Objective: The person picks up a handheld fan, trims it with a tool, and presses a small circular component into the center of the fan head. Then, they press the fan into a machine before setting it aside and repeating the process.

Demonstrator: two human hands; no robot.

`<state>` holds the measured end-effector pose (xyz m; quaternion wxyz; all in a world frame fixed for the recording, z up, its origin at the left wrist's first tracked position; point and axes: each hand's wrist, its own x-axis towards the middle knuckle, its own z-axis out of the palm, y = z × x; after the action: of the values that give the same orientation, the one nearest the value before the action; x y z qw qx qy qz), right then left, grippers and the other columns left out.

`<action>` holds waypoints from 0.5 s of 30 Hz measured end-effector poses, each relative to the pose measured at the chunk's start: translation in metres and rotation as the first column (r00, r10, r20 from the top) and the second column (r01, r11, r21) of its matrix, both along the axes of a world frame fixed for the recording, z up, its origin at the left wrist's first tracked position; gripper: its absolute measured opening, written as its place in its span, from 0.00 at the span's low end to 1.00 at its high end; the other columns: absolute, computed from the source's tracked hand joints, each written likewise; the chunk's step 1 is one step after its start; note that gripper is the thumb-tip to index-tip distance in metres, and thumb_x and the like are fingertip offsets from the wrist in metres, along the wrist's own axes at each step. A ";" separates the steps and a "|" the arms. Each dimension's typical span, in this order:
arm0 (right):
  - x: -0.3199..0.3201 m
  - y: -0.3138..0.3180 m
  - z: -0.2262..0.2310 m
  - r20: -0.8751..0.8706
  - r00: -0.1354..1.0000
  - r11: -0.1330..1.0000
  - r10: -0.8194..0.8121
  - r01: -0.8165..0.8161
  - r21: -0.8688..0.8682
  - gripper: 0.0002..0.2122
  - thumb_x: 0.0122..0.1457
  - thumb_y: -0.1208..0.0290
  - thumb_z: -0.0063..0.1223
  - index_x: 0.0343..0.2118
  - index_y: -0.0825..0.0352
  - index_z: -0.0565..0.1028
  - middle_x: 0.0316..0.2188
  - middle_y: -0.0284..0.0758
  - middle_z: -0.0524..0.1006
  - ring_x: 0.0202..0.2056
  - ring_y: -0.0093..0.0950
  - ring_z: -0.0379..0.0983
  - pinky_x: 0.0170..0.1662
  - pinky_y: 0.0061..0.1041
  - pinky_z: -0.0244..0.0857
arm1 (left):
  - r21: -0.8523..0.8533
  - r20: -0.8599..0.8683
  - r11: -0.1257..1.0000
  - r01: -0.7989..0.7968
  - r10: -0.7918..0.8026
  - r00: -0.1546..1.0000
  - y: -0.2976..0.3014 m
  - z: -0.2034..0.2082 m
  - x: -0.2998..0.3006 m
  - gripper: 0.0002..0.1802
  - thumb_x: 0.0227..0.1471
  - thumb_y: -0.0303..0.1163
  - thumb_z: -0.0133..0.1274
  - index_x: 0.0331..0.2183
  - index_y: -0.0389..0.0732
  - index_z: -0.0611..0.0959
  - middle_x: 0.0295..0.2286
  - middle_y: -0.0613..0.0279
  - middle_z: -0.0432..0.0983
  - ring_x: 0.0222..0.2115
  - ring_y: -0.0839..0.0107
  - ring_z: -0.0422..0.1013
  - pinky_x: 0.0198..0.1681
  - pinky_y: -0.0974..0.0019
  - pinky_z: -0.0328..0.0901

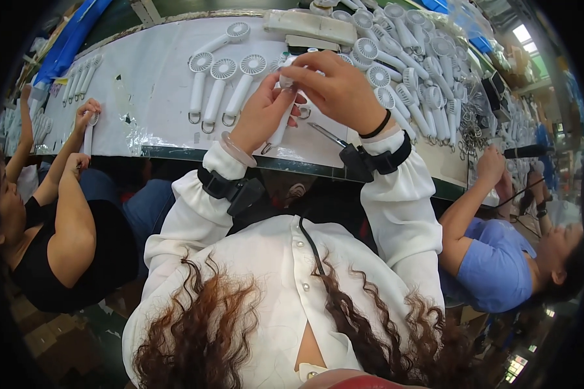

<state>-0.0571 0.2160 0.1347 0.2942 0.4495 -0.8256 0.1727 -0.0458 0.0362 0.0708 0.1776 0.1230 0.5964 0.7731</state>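
Near the table's front edge, my left hand is closed around a white handheld fan, whose handle points down toward me with a metal ring at its end. My right hand reaches over from the right, its thumb and fingers pinched together at the upper end of that fan. What those fingertips grip is mostly hidden. Below the right hand lies a slim metal tool; its exact kind is unclear. Several finished-looking white fans lie just left of my hands, among them one fan with its handle toward me.
A large heap of white fans covers the table's right side. A long pale block lies at the back. Co-workers sit on both sides; the left one's hand holds a fan, and the right one's hand is near a dark tool.
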 end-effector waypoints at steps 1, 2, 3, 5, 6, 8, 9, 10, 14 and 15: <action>-0.002 0.004 0.001 0.046 0.999 0.999 0.002 0.000 -0.042 0.16 0.52 0.78 0.59 0.45 0.60 0.76 0.38 0.33 0.75 0.34 0.31 0.73 0.35 0.24 0.68 | 0.035 0.019 0.999 0.019 -0.019 1.000 -0.001 0.001 0.002 0.20 0.63 0.34 0.41 0.54 0.38 0.64 0.35 0.59 0.74 0.28 0.77 0.71 0.30 0.72 0.70; -0.004 0.008 0.001 0.092 0.996 0.997 0.005 0.002 -0.083 0.16 0.52 0.78 0.59 0.45 0.60 0.76 0.38 0.33 0.75 0.34 0.30 0.73 0.35 0.24 0.68 | 0.072 0.036 0.997 0.038 -0.040 0.999 -0.002 0.003 0.004 0.19 0.63 0.34 0.40 0.53 0.38 0.64 0.34 0.59 0.74 0.28 0.77 0.70 0.30 0.72 0.70; -0.005 0.013 0.002 0.137 0.991 0.992 0.010 0.007 -0.124 0.15 0.53 0.77 0.58 0.45 0.60 0.76 0.38 0.33 0.75 0.34 0.29 0.73 0.34 0.23 0.68 | 0.109 0.052 0.993 0.056 -0.062 0.997 -0.004 0.005 0.005 0.18 0.63 0.34 0.39 0.53 0.37 0.64 0.34 0.58 0.74 0.28 0.77 0.70 0.30 0.71 0.70; -0.006 0.024 0.007 0.229 0.973 0.991 0.013 0.017 -0.129 0.15 0.53 0.77 0.58 0.45 0.61 0.76 0.38 0.33 0.75 0.34 0.28 0.72 0.34 0.22 0.67 | 0.149 0.082 0.985 0.089 -0.102 0.991 -0.008 0.009 0.007 0.18 0.63 0.34 0.39 0.52 0.37 0.65 0.34 0.58 0.74 0.28 0.77 0.70 0.30 0.71 0.70; -0.006 0.031 0.009 0.320 0.947 0.991 0.018 0.027 -0.134 0.15 0.53 0.77 0.58 0.45 0.62 0.76 0.38 0.33 0.75 0.33 0.28 0.72 0.34 0.22 0.67 | 0.191 0.111 0.974 0.120 -0.143 0.984 -0.010 0.011 0.008 0.17 0.64 0.34 0.38 0.51 0.37 0.65 0.34 0.58 0.74 0.27 0.77 0.70 0.30 0.71 0.70; -0.006 0.037 0.009 0.408 0.913 0.990 0.024 0.034 -0.136 0.14 0.54 0.77 0.57 0.45 0.62 0.76 0.38 0.33 0.75 0.33 0.27 0.72 0.34 0.21 0.67 | 0.234 0.138 0.961 0.146 -0.182 0.974 -0.011 0.016 0.009 0.16 0.64 0.34 0.37 0.50 0.37 0.66 0.33 0.57 0.74 0.27 0.77 0.69 0.30 0.71 0.70; -0.006 0.039 0.006 0.415 0.909 0.989 0.039 0.024 -0.145 0.14 0.54 0.77 0.57 0.45 0.62 0.76 0.38 0.33 0.75 0.33 0.26 0.72 0.34 0.21 0.66 | 0.248 0.149 0.955 0.161 -0.202 0.968 -0.011 0.019 0.011 0.16 0.64 0.34 0.36 0.49 0.37 0.66 0.33 0.57 0.74 0.27 0.76 0.69 0.29 0.70 0.71; -0.006 0.041 0.003 0.422 0.905 0.988 0.054 0.013 -0.154 0.14 0.55 0.77 0.57 0.46 0.63 0.76 0.38 0.34 0.75 0.33 0.26 0.71 0.34 0.20 0.66 | 0.262 0.160 0.949 0.176 -0.223 0.962 -0.010 0.022 0.012 0.16 0.64 0.35 0.36 0.49 0.37 0.66 0.33 0.56 0.74 0.26 0.76 0.69 0.29 0.70 0.71; -0.005 0.046 0.002 0.429 0.900 0.990 0.074 -0.013 -0.142 0.15 0.55 0.78 0.55 0.47 0.63 0.75 0.37 0.34 0.75 0.33 0.25 0.71 0.34 0.20 0.65 | 0.287 0.178 0.936 0.205 -0.263 0.948 -0.012 0.023 0.012 0.16 0.64 0.36 0.36 0.48 0.37 0.67 0.33 0.56 0.74 0.26 0.76 0.68 0.29 0.70 0.71; -0.004 0.046 0.003 0.428 0.901 0.991 0.071 -0.016 -0.132 0.15 0.56 0.78 0.55 0.47 0.63 0.75 0.37 0.34 0.75 0.33 0.25 0.71 0.34 0.19 0.65 | 0.293 0.181 0.931 0.217 -0.277 0.944 -0.012 0.023 0.012 0.16 0.64 0.37 0.37 0.48 0.37 0.67 0.33 0.56 0.74 0.26 0.77 0.68 0.28 0.70 0.71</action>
<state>-0.0612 0.2625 0.1375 0.1278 0.3991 -0.8474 0.3260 -0.0342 0.0246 0.0942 0.3205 0.1344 0.4424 0.8268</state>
